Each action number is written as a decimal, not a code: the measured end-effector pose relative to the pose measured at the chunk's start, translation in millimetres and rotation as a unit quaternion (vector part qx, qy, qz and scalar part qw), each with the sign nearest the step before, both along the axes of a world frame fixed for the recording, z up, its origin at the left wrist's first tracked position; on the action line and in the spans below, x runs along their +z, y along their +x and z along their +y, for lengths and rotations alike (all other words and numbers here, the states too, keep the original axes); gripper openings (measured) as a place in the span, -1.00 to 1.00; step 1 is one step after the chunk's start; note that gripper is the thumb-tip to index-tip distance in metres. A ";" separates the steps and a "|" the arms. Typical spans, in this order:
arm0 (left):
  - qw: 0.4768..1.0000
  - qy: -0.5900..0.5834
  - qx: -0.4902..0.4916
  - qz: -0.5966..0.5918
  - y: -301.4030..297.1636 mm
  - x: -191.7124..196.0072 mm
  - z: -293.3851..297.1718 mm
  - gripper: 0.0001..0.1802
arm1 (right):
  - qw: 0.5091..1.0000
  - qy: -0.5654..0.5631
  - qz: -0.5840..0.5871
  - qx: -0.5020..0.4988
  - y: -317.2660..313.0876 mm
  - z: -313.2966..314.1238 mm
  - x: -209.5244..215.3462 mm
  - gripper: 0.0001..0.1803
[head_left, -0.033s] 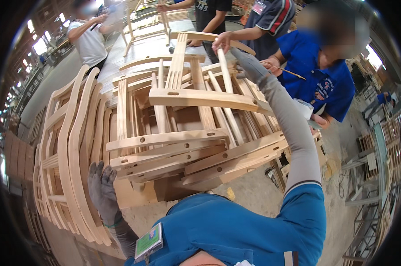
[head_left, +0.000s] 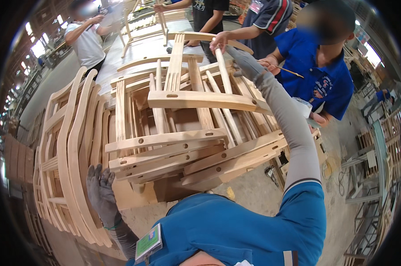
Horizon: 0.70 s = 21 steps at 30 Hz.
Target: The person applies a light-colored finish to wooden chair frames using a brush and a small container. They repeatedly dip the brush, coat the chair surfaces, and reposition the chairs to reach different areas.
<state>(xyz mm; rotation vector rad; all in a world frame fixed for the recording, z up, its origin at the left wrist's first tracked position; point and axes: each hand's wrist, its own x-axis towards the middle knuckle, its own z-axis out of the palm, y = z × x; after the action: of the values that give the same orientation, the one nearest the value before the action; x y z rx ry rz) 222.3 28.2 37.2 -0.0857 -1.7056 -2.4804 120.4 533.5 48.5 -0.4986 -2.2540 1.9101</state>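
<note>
My left hand (head_left: pixel 101 195), in a grey glove, is raised with its fingers apart and nothing in it. It is beside a row of curved wooden chair frames (head_left: pixel 72 146) standing on edge. My right arm, in a grey sleeve, stretches far forward over a pile of wooden frames (head_left: pixel 165 148). At its end my gloved right hand (head_left: pixel 245 62) is by the far right corner of the topmost frame (head_left: pixel 209 100); its grip is hard to make out. Close to it, a co-worker's bare hand (head_left: pixel 219 42) is on the end of a pale wooden rail (head_left: pixel 225 73) of that frame.
On the right, a person in a blue shirt (head_left: pixel 316 71) holds a thin stick (head_left: pixel 290 71) and a white container (head_left: pixel 303 106). More people stand around a long pale table (head_left: pixel 109 57) with another frame on it. Cardboard (head_left: pixel 136 195) lies under the pile.
The view has shifted very slightly. The head of the person in the blue shirt has turned a little. My hands stay in nearly the same places.
</note>
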 end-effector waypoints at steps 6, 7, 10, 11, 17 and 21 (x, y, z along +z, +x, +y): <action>0.997 0.064 -0.048 0.008 -17.2 -9.2 -0.6 -0.54 | 0.984 0.177 0.011 0.002 -10.8 44.7 18.0 -0.39; 0.996 0.072 -0.052 0.010 -23.6 -13.3 0.0 -0.54 | 0.976 0.215 0.021 -0.002 -14.7 50.7 15.9 -0.43; 0.997 0.064 -0.034 -0.006 -24.1 -17.2 -8.3 -0.55 | 0.984 0.170 0.044 0.018 -28.3 37.3 -5.7 -0.47; 0.998 0.061 -0.024 -0.004 -20.0 -14.4 -10.7 -0.55 | 0.990 0.142 0.019 0.017 -34.5 25.3 -14.9 -0.47; 0.995 0.091 -0.039 0.013 -30.5 -20.1 -15.1 -0.57 | 0.998 0.035 -0.028 -0.039 -38.0 44.3 -32.3 -0.72; 0.993 -0.059 0.003 0.104 -28.3 -32.9 -21.8 -0.57 | 0.995 0.045 -0.033 -0.080 -42.2 19.3 -28.6 -0.77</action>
<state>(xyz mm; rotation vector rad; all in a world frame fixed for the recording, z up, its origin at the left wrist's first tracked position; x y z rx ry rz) 194.0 6.4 4.3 -0.3376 -1.7578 -2.2712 78.2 552.7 19.8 -0.7152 -2.2517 1.7310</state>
